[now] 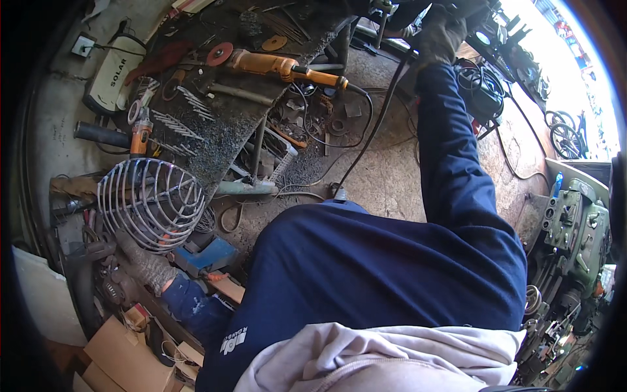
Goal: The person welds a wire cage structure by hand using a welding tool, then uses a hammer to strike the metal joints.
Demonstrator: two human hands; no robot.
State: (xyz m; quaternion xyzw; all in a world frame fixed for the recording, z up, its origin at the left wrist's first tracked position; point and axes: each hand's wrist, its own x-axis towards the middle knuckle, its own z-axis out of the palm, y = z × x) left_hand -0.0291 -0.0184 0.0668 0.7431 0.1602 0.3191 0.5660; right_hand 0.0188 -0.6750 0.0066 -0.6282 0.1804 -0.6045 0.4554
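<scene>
A rounded basket of welded metal bars point(151, 202) stands at the left, at the table's near edge. My left hand point(134, 251), in a grey knitted glove, meets its lower bars and appears to grip it. The bars cover most of those fingers. My right arm stretches far forward. At its end my right hand point(443, 38), in a dark work glove, is closed at some dark equipment along the top edge. What it grips there is too dark to make out. An orange angle grinder point(139, 138) lies just beyond the basket.
A dark metal table point(225, 130) carries a long orange grinder point(277, 67), a red disc point(220, 53), metal rods point(176, 125) and filings. Cables cross the floor point(375, 170). A green machine point(575, 225) stands at right; cardboard boxes point(127, 353) and a blue case point(206, 255) are low left.
</scene>
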